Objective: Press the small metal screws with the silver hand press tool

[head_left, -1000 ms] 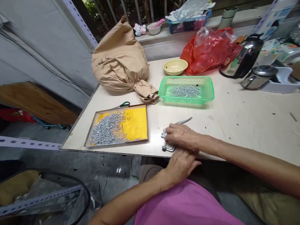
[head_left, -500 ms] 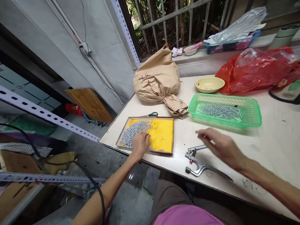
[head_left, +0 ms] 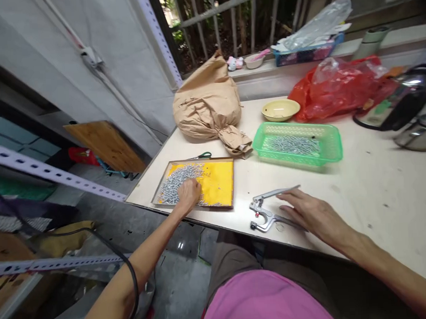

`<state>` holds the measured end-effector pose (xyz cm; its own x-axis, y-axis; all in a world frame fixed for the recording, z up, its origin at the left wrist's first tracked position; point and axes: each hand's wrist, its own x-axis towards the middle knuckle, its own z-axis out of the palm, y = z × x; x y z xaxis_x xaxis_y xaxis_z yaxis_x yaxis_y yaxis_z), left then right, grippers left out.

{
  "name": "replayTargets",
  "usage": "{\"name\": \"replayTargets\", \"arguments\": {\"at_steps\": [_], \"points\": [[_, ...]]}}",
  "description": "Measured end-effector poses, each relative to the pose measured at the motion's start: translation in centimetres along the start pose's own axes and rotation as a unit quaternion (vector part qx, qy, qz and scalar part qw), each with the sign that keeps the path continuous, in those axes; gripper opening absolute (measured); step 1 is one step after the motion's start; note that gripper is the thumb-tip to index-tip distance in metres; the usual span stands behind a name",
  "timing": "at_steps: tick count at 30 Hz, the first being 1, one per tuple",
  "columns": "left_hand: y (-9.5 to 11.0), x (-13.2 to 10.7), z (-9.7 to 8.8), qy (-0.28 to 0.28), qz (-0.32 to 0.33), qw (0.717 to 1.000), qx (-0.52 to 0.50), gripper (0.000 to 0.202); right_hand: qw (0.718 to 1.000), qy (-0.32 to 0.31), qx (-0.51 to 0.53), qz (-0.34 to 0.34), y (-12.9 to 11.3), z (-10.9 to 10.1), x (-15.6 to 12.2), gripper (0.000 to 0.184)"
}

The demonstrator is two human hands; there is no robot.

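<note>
My left hand (head_left: 189, 194) is closed, its fingertips down in a shallow tray (head_left: 225, 205) with a yellow bottom. Beside and under it lies a pile of small silvery metal pieces (head_left: 175, 182), too small to name exactly. Whatever the fingers pinch is hidden. On the right, my right hand (head_left: 316, 214) reaches over the handles of metal pliers with a C-shaped jaw (head_left: 267, 219). Its fingers are outstretched and apart, not wrapped round the tool; I cannot tell whether they touch it. The pliers lie flat on the table near the front edge.
A green plastic basket (head_left: 331, 156) holds more silvery pieces. Behind stand a yellow dish (head_left: 280, 110), a tied brown paper bag (head_left: 207, 103) and a red plastic bag (head_left: 323, 93). Green-handled scissors (head_left: 205, 155) lie behind the tray. A kettle (head_left: 401, 99) stands at the right.
My right hand has come down toward me onto the pliers' handles, fingers spreading. My left hand stays curled in the tray. The view has shifted to the right.
</note>
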<state>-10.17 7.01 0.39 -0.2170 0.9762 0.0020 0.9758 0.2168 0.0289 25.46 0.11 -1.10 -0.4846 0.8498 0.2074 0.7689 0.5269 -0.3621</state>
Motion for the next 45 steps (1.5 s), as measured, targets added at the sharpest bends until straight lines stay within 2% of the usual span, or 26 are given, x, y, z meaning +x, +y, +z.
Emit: {"name": "replayTargets", "arguments": {"at_steps": [2, 4, 5, 7, 9, 10, 11, 13, 18, 21, 26, 31, 34, 37, 42, 45], "points": [[1.3, -0.8, -1.0, 0.003, 0.045, 0.996, -0.080, 0.017, 0.998, -0.054, 0.012, 0.017, -1.0, 0.4, -1.2, 0.029], [3.5, -2.5, -1.9, -0.054, 0.069, 0.971, -0.220, 0.016, 0.994, -0.103, 0.003, 0.044, -1.5, 0.5, -1.8, 0.025], [4.8, -3.6, -2.1, -0.110, 0.068, 0.946, -0.298, 0.018, 0.991, -0.123, -0.006, 0.054, -1.5, 0.5, -2.0, 0.024], [7.4, -6.0, -2.3, -0.225, 0.056, 0.874, -0.426, 0.021, 0.987, -0.147, -0.029, 0.063, -1.3, 0.4, -2.1, 0.023], [9.5, -8.1, -1.8, -0.316, 0.028, 0.804, -0.502, 0.027, 0.985, -0.153, -0.057, 0.055, -1.0, 0.4, -2.2, 0.021], [10.4, -8.8, -1.5, -0.349, 0.009, 0.778, -0.523, 0.030, 0.985, -0.152, -0.070, 0.049, -0.8, 0.4, -2.2, 0.020], [11.0, -9.2, -1.1, -0.371, -0.010, 0.759, -0.535, 0.033, 0.984, -0.148, -0.083, 0.045, -0.5, 0.4, -2.3, 0.019], [11.6, -9.6, -0.3, -0.392, -0.037, 0.739, -0.548, 0.035, 0.984, -0.139, -0.103, 0.038, 0.1, 0.5, -2.5, 0.019], [11.9, -9.4, 1.3, -0.371, -0.062, 0.735, -0.564, 0.038, 0.988, -0.121, -0.090, 0.027, 1.3, 0.8, -3.0, 0.018], [12.2, -9.7, 2.3, -0.361, -0.050, 0.740, -0.565, 0.041, 0.991, -0.106, -0.078, 0.026, 1.2, 0.8, -3.2, 0.016], [12.4, -9.8, 3.1, -0.355, -0.023, 0.778, -0.518, 0.042, 0.990, -0.102, -0.085, 0.043, 0.4, 0.3, -3.2, 0.016], [12.7, -9.4, 2.1, -0.357, 0.017, 0.826, -0.436, 0.042, 0.990, -0.099, -0.082, 0.051, 0.2, 0.5, -3.4, 0.015], [13.0, -9.0, 1.5, -0.375, 0.041, 0.840, -0.389, 0.041, 0.990, -0.091, -0.087, 0.058, 0.2, 0.8, -3.5, 0.015], [13.3, -8.7, 1.3, -0.398, 0.055, 0.844, -0.357, 0.042, 0.989, -0.093, -0.094, 0.060, 0.2, 0.9, -3.5, 0.016], [13.3, -8.3, 1.6, -0.441, 0.035, 0.825, -0.351, 0.035, 0.989, -0.100, -0.089, 0.063, 0.0, 0.8, -3.3, 0.014], [13.1, -8.4, 1.8, -0.447, 0.032, 0.820, -0.355, 0.038, 0.989, -0.106, -0.084, 0.064, -0.2, 0.6, -3.3, 0.014]]}}
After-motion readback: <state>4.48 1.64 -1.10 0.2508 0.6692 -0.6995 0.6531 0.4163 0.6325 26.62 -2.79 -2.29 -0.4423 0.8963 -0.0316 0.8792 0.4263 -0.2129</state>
